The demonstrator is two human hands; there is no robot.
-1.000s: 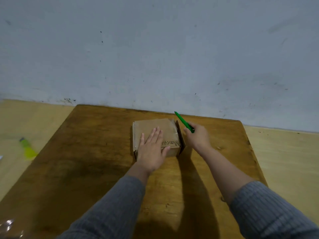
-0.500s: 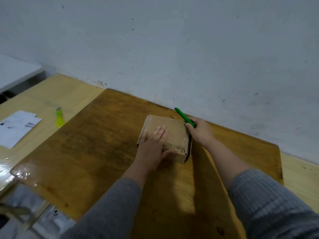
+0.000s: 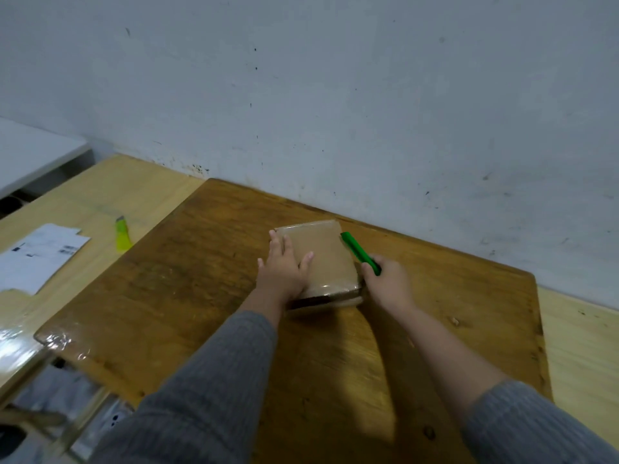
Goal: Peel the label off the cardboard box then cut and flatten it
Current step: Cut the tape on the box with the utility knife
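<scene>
A small brown cardboard box (image 3: 326,259) lies on the dark wooden board (image 3: 187,296), near the wall. Its near edge is lifted a little off the board, with a dark gap under it. My left hand (image 3: 283,266) lies flat on the left part of the box top, fingers straight and thumb spread. My right hand (image 3: 388,283) sits at the box's right side and grips a green cutter (image 3: 360,252), whose tip points along the box's right edge toward the wall.
A white printed label sheet (image 3: 40,256) and a yellow-green cutter (image 3: 122,234) lie on the pale table at the left. The grey wall (image 3: 335,95) stands close behind the board. A shiny plastic-covered edge (image 3: 13,346) shows at the lower left.
The box has turned, and its handwritten side no longer shows on top. My left hand has slid to the box's left part. The view has swung to the left.
</scene>
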